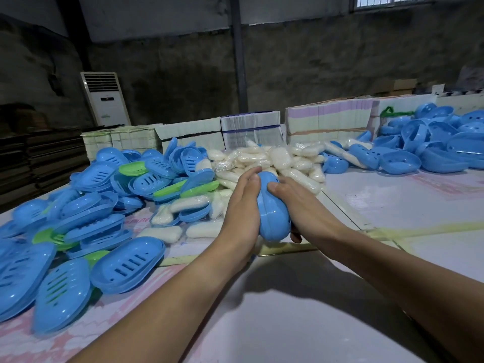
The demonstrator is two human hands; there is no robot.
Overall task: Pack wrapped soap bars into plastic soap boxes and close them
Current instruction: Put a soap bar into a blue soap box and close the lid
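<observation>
A closed blue soap box (272, 209) stands on its edge between my two hands, above the middle of the table. My left hand (239, 208) presses against its left shell, and my right hand (301, 205) wraps round its right shell with the thumb on top. Behind them lies a heap of white wrapped soap bars (277, 158). Two loose wrapped bars (201, 229) lie on the table just left of my left hand. What is inside the box is hidden.
A big pile of blue and green slotted box halves (86, 205) covers the table's left side. A second pile of blue domed halves (429, 145) lies at the back right. Bundled flat cartons (251, 129) line the far edge. The white tabletop (301, 310) stretches toward me.
</observation>
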